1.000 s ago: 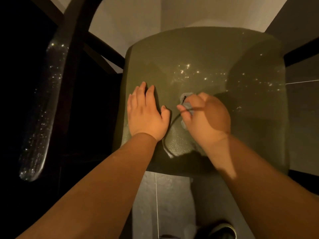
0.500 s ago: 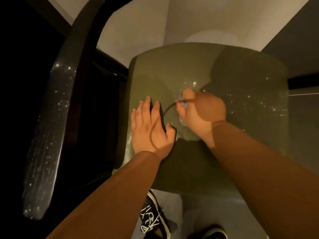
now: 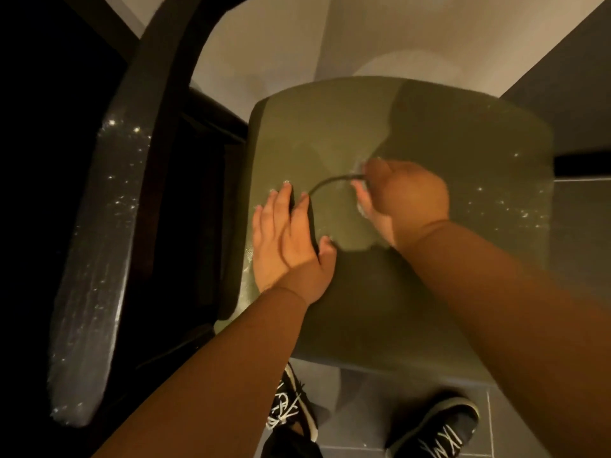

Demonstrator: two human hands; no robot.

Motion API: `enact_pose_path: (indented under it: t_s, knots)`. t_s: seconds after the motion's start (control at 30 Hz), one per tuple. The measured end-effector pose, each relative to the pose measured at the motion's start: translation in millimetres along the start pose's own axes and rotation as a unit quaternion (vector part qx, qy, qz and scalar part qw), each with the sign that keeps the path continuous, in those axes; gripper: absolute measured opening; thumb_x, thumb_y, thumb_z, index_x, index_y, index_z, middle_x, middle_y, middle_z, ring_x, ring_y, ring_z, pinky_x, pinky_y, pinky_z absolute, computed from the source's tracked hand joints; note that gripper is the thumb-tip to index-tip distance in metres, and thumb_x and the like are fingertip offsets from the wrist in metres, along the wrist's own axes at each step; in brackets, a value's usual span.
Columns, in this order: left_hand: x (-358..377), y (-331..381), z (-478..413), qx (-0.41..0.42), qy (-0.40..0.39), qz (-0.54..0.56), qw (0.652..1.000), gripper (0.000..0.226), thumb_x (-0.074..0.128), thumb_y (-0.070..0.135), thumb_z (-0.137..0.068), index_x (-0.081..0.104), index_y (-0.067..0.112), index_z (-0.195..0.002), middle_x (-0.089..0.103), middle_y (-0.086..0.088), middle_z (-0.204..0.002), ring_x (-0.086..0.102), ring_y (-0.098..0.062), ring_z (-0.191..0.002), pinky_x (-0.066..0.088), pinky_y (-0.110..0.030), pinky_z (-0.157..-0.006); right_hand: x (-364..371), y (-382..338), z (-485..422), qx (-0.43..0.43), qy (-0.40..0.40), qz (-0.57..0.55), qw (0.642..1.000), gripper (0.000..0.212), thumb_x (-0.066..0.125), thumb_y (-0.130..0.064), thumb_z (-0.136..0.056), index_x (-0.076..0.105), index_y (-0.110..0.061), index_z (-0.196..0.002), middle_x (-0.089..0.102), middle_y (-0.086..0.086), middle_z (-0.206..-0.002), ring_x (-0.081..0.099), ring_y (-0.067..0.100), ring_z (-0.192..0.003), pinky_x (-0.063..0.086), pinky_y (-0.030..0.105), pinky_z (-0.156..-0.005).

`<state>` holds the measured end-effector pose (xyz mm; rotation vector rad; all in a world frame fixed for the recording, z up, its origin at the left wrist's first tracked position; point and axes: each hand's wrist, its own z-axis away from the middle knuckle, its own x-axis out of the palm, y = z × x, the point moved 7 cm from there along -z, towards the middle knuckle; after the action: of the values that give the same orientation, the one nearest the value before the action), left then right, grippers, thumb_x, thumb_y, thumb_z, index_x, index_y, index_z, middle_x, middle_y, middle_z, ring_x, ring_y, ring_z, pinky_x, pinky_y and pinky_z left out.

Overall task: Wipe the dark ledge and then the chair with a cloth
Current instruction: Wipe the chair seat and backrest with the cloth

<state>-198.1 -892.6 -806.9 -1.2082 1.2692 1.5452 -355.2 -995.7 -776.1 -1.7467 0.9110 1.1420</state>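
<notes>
An olive-green chair seat (image 3: 463, 153) fills the middle of the view, with wet specks glinting on it. My left hand (image 3: 287, 239) lies flat on the seat near its left edge, fingers straight. Further in, my right hand (image 3: 403, 200) grips a small pale cloth (image 3: 361, 206) and presses it on the seat; only slivers of the cloth show at the fingers. A thin dark cord (image 3: 325, 183) arcs from my right hand toward my left fingertips. The chair's dark curved backrest (image 3: 96, 259) stands at the left, speckled with wet glints.
Dark chair frame bars (image 3: 211, 117) join the backrest to the seat. My two black shoes with white laces (image 3: 439, 431) stand on grey floor tiles below the seat's front edge. A pale floor (image 3: 396, 38) lies beyond the seat, and a dark panel (image 3: 578, 77) at the right.
My right hand with the cloth has slid away from me and to the right across the seat. The left hand stays flat near the left edge. The view tilted down, showing my shoes.
</notes>
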Motion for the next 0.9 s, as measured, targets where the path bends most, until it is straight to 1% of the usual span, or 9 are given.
enact_pose_path:
  t_s: [0.07, 0.13, 0.27, 0.37, 0.43, 0.57, 0.67, 0.77, 0.9]
  knots:
    - [-1.8, 2.0, -0.8, -0.014, -0.001, 0.002, 1.000, 0.076, 0.056, 0.043, -0.088, 0.041, 0.016, -0.157, 0.023, -0.007, -0.171, 0.014, -0.027, -0.159, 0.010, -0.049, -0.131, -5.4, 25.8, -9.0, 0.091, 0.000, -0.004, 0.996, 0.024, 0.068, -0.031, -0.093, 0.067, -0.007, -0.093, 0.066, 0.020, -0.078, 0.063, 0.042, -0.065, 0.040, 0.035, -0.053]
    - [-2.1, 2.9, -1.3, -0.012, 0.000, -0.001, 1.000, 0.077, 0.053, 0.044, -0.087, 0.042, 0.014, -0.157, 0.024, -0.009, -0.170, 0.015, -0.028, -0.159, 0.010, -0.050, -0.131, -5.2, 28.3, -5.4, 0.123, -0.011, -0.034, 0.992, 0.027, 0.061, -0.034, -0.097, 0.066, -0.007, -0.097, 0.068, 0.020, -0.084, 0.064, 0.043, -0.072, 0.044, 0.039, -0.058]
    - [-3.0, 4.2, -1.8, -0.001, 0.007, -0.008, 1.000, 0.078, 0.047, 0.046, -0.087, 0.043, 0.009, -0.155, 0.030, -0.015, -0.167, 0.022, -0.034, -0.156, 0.014, -0.054, -0.129, 2.6, -39.2, 24.4, -0.028, -0.067, -0.095, 0.993, 0.018, 0.076, -0.027, -0.088, 0.068, -0.011, -0.093, 0.066, 0.011, -0.074, 0.063, 0.035, -0.063, 0.050, 0.034, -0.055]
    - [-4.6, 4.4, -1.4, 0.001, 0.007, -0.003, 1.000, 0.079, 0.049, 0.047, -0.085, 0.044, 0.009, -0.155, 0.032, -0.015, -0.166, 0.024, -0.034, -0.155, 0.011, -0.055, -0.129, 12.5, -39.4, 17.7, -0.078, -0.144, -0.110, 0.980, 0.026, 0.060, -0.037, -0.095, 0.067, -0.014, -0.103, 0.067, 0.012, -0.086, 0.065, 0.035, -0.075, 0.053, 0.038, -0.064]
    - [-5.7, 3.2, -1.7, 0.003, 0.002, 0.017, 1.000, 0.078, 0.054, 0.046, -0.085, 0.045, 0.010, -0.154, 0.031, -0.014, -0.167, 0.024, -0.032, -0.156, 0.010, -0.054, -0.130, 16.5, -18.2, -3.0, -0.051, -0.184, -0.080, 0.978, 0.031, 0.054, -0.041, -0.100, 0.067, -0.015, -0.112, 0.070, 0.013, -0.102, 0.067, 0.038, -0.093, 0.054, 0.041, -0.078]
    - [-25.1, -5.3, -11.6, -0.063, 0.037, 0.078, 0.994, 0.075, 0.063, 0.041, -0.087, 0.044, 0.013, -0.154, 0.030, -0.010, -0.167, 0.029, -0.030, -0.151, 0.022, -0.048, -0.125, -0.3, 30.0, -43.6, 0.100, -0.116, 0.000, 0.988, 0.032, 0.052, -0.038, -0.102, 0.064, -0.008, -0.106, 0.068, 0.020, -0.099, 0.064, 0.043, -0.087, 0.050, 0.041, -0.071]
    - [-33.9, -21.7, -29.9, -0.130, 0.057, 0.074, 0.987, 0.076, 0.062, 0.041, -0.088, 0.040, 0.014, -0.155, 0.032, -0.011, -0.164, 0.032, -0.032, -0.146, 0.030, -0.052, -0.118, -7.2, 16.9, -38.5, 0.115, -0.093, -0.026, 0.989, 0.038, 0.051, -0.046, -0.102, 0.063, -0.010, -0.104, 0.067, 0.017, -0.093, 0.064, 0.041, -0.079, 0.046, 0.038, -0.063]
    - [-20.3, -23.2, -37.5, -0.104, 0.027, 0.027, 0.994, 0.077, 0.054, 0.046, -0.088, 0.038, 0.013, -0.156, 0.031, -0.014, -0.164, 0.028, -0.034, -0.145, 0.029, -0.056, -0.118, -2.8, -5.6, -31.4, 0.110, -0.115, -0.042, 0.986, 0.031, 0.056, -0.045, -0.099, 0.066, -0.015, -0.100, 0.069, 0.014, -0.093, 0.066, 0.040, -0.083, 0.044, 0.036, -0.065]
    - [-12.7, -25.5, -37.1, -0.097, 0.044, 0.037, 0.994, 0.076, 0.050, 0.047, -0.086, 0.041, 0.014, -0.154, 0.033, -0.015, -0.164, 0.027, -0.033, -0.146, 0.026, -0.054, -0.121, 6.5, -57.5, -23.6, -0.055, -0.105, -0.091, 0.989, 0.018, 0.067, -0.029, -0.092, 0.072, -0.012, -0.090, 0.069, 0.013, -0.078, 0.067, 0.036, -0.068, 0.056, 0.036, -0.062]
